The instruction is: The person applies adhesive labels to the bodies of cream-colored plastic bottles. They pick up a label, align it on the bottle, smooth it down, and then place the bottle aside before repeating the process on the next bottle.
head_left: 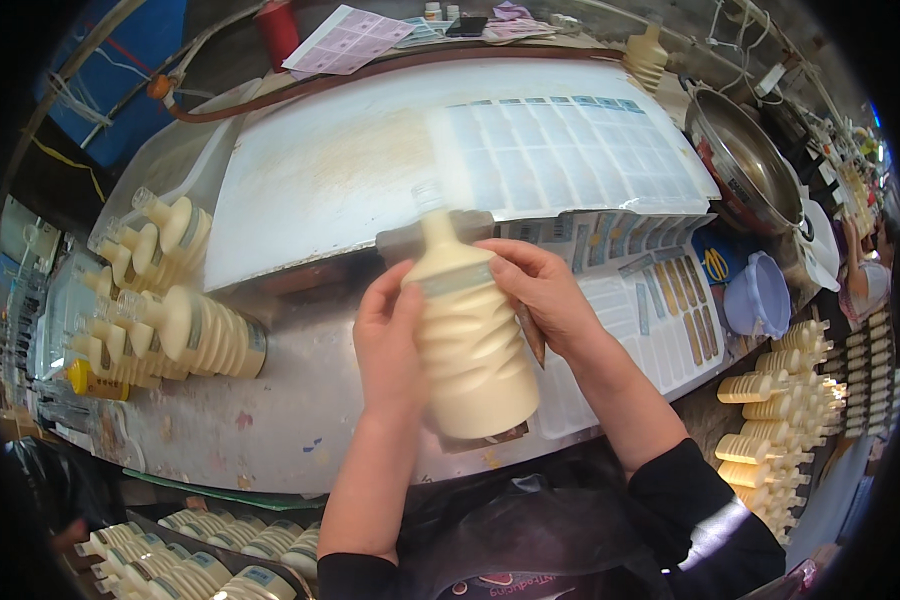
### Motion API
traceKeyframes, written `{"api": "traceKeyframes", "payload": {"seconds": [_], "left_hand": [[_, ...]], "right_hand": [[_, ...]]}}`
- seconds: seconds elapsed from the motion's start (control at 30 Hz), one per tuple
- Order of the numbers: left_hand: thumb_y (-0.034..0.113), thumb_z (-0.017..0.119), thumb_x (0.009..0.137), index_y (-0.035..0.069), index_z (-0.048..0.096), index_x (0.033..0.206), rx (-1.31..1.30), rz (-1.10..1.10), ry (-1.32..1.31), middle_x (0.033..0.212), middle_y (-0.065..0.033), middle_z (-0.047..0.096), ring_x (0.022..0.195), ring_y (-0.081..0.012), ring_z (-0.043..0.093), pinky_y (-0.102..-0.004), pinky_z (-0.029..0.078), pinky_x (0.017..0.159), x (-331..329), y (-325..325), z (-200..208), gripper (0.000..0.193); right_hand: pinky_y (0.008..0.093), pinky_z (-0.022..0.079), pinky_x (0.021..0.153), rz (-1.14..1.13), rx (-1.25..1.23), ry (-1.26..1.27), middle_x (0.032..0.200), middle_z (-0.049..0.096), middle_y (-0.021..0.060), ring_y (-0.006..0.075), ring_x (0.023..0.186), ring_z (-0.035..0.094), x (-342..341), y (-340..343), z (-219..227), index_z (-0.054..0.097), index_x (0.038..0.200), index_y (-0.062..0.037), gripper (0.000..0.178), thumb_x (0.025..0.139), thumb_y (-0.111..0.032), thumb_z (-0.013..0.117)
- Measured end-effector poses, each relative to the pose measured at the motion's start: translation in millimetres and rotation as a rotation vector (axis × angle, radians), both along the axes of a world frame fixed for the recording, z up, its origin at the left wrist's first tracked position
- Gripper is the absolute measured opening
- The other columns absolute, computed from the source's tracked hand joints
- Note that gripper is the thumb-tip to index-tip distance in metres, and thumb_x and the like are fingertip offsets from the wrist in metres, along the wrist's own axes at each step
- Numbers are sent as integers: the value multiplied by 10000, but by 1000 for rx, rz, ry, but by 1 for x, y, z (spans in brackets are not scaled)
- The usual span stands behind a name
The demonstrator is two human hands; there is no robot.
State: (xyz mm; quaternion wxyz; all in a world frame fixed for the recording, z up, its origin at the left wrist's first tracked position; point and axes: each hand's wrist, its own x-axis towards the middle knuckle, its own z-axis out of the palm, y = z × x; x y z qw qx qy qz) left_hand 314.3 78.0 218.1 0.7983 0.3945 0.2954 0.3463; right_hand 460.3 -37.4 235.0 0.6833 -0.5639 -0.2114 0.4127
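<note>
Between my two hands stands a cream-coloured bottle (470, 350) with spiral ribs and a clear threaded neck, its top pointing away from me. My left hand (385, 315) closes on its left shoulder, thumb on the front. My right hand (540, 290) grips the right shoulder, thumb pressed at the end of a bluish-grey label strip (458, 279) that lies across the bottle. A thin brown pointed tool (532, 338) sticks out below my right fingers, against the bottle's side; its kind I cannot make out. My fingertips behind the bottle are hidden.
A white slanted board (320, 150) bears a sheet of label strips (570, 150). Right of my hands lies another sheet with bluish and brown strips (675, 300), near a lavender basin (758, 295). Similar bottles (210, 335) stand left; more fill racks (770, 430) at right and lower left.
</note>
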Motion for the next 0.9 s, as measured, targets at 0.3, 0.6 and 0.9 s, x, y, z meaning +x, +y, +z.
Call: {"api": "traceKeyframes", "payload": {"seconds": [0.3,0.6,0.9], "left_hand": [[247,528,1095,58,588,1356,23,-24,8,1158,-44,669,1067,-155,634,-341,541,952,-1,5,-2,327],[300,528,1092,52,552,1350,58,-103,-25,1225,-33,625,1100,-130,588,-328,497,985,-3,-2,10,359],[128,577,1059,32,530,1363,53,-78,13,1247,-95,606,1087,-148,612,-312,527,955,1,0,2,322]], "right_hand": [[253,513,899,-13,-116,-86,1166,697,59,97,998,649,35,-10,-5,696,1272,10,328,1006,-173,639],[464,517,926,-165,-31,-933,1138,668,236,424,1070,645,-45,36,65,575,1222,8,306,932,-91,585],[360,512,946,-396,-157,-823,1186,666,128,239,1091,647,-4,2,-1,586,1258,3,286,977,-48,579]]}}
